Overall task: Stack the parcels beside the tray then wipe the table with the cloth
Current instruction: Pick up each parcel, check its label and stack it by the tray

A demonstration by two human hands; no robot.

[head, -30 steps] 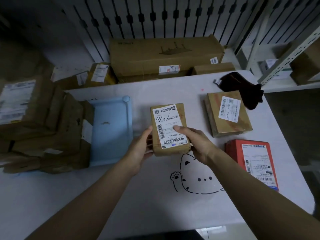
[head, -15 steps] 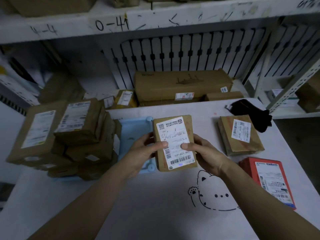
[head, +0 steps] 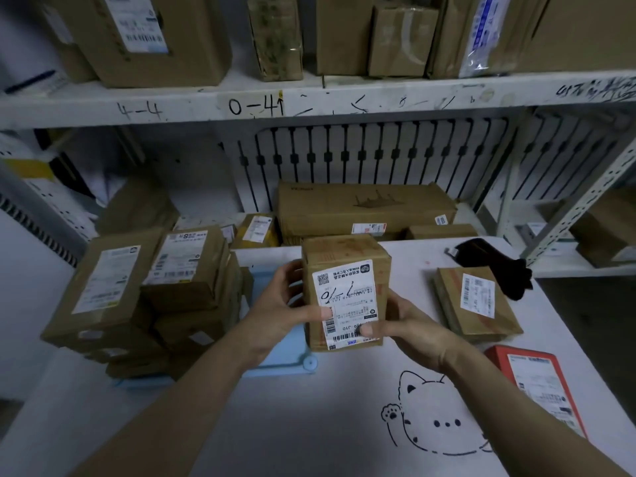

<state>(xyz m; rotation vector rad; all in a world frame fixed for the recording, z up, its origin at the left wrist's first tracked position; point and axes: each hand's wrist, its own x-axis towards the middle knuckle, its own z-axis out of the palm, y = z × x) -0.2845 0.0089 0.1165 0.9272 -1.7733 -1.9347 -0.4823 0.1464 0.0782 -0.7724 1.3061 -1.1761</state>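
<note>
Parcel (head: pixel 344 251) held raised over tray (head: pixel 285 361) edge, gripped between left hand (head: pixel 278 311) and right hand (head: pixel 411 330); thumbs pressed on label (head: pixel 347 297), fingers (head: pixel 292 274) curled round sides. Cardboard judged stiff, light; best taken by long edges.

Dim, flat, bluish light with no visible source. The table (head: pixel 309 425) is the brightest surface; shadows are soft. Wide-angle distortion bows the shelf (head: pixel 344 101) toward the edges. Detail is soft, fine label (head: pixel 347 304) print blurred.
</note>
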